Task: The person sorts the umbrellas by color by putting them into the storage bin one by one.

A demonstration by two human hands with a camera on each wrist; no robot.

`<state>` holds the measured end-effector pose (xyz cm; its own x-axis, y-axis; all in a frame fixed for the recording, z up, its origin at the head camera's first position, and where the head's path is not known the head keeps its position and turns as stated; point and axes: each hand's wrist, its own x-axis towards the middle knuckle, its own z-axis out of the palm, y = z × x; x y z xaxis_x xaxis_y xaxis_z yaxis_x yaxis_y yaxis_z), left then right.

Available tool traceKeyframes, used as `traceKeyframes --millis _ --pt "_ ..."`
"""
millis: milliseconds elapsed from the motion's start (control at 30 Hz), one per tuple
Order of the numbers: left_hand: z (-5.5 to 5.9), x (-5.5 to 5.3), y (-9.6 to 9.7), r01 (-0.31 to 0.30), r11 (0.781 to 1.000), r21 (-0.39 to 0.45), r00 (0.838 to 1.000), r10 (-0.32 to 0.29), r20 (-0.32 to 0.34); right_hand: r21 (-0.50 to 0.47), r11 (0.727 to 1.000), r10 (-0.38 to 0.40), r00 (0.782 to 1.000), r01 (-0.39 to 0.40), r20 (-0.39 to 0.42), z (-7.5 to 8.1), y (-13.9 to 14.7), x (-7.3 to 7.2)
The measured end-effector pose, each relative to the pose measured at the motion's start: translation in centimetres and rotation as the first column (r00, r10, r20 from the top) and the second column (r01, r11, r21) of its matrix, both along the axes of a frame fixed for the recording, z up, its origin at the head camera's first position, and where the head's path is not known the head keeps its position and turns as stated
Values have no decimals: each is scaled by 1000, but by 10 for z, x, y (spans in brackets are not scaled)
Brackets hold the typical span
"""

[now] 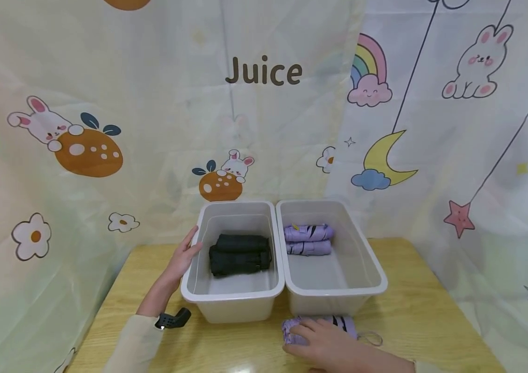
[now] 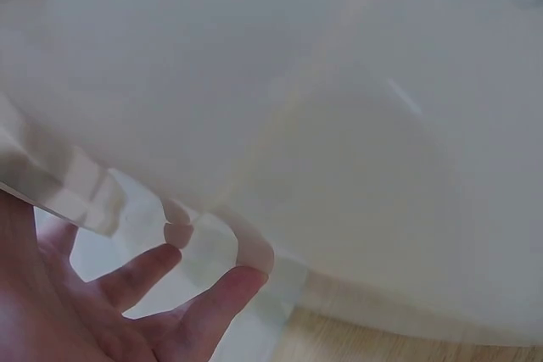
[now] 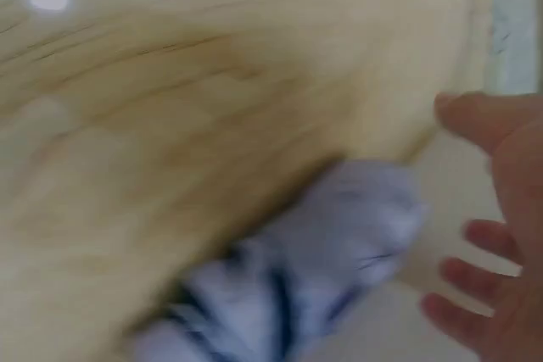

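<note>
A lavender folded umbrella (image 1: 348, 325) with black marks and a wrist loop lies on the table in front of the right bin. My right hand (image 1: 331, 346) reaches over it from the near side, covering its middle in the head view. In the right wrist view the thumb and fingers are spread apart beside the blurred umbrella (image 3: 339, 243). At the left bin (image 1: 231, 298), my left hand (image 1: 182, 261) touches the outer left side with extended fingers. Two black folded umbrellas (image 1: 240, 261) lie inside that bin. Two lavender folded umbrellas (image 1: 308, 233) rest in the right bin (image 1: 338, 292).
Both light grey bins stand side by side on a wooden table (image 1: 226, 347), their rims nearly meeting. Behind them hangs a printed curtain (image 1: 264, 124), which also runs down along both sides. A black band (image 1: 172, 318) is on the left wrist.
</note>
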<state>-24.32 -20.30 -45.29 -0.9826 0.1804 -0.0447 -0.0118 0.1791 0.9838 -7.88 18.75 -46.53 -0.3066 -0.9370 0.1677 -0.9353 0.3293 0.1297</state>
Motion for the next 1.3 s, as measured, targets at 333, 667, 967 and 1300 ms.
traceKeyframes --millis 333,667,967,1300 --pt "6 5 -5 -4 1000 -4 1000 4 -2 59 976 -218 968 212 122 -43 38 -16" --pt "6 5 -3 10 1000 29 1000 -9 -10 -69 962 -258 963 264 81 -60 32 -19" --pt "2 3 -2 0 999 50 1000 0 0 -103 922 -360 925 373 122 -82 28 -17" --pt "-1 0 -1 13 998 68 1000 -12 -14 -160 888 -372 878 432 302 -66 11 -15"
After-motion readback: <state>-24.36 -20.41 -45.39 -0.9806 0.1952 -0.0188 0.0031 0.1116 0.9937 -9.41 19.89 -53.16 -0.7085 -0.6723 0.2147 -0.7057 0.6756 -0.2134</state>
